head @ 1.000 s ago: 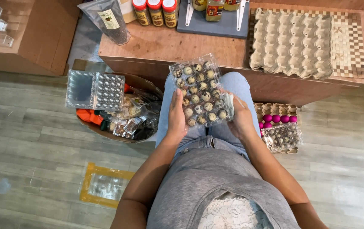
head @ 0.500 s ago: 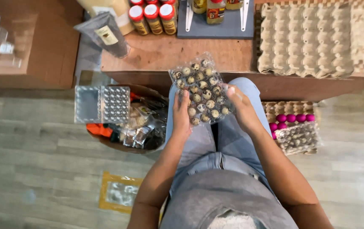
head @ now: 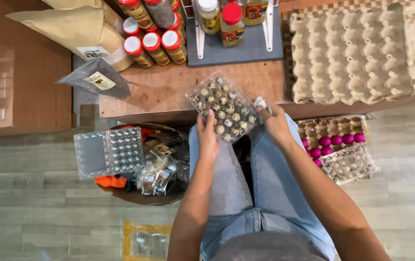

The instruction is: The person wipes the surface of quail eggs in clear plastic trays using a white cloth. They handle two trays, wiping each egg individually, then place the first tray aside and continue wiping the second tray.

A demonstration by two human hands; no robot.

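1. Left hand (head: 208, 137) reaches up from the lap, thumb and fingers closed on the near left edge of the egg pack (head: 224, 107)
2. Right hand (head: 275, 124) pinches the pack's right edge, wrist bent inward
3. Pack: clear, thin moulded plastic, rectangular, filled with small speckled eggs in rows
4. Pack is tilted, held between both hands over the knees, overlapping the near edge of the wooden table (head: 164, 92)
5. Grey pulp tray (head: 350, 53) lies on the table's right corner

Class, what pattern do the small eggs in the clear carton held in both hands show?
The small eggs are pale cream with dark brown speckles, seen in the head view.
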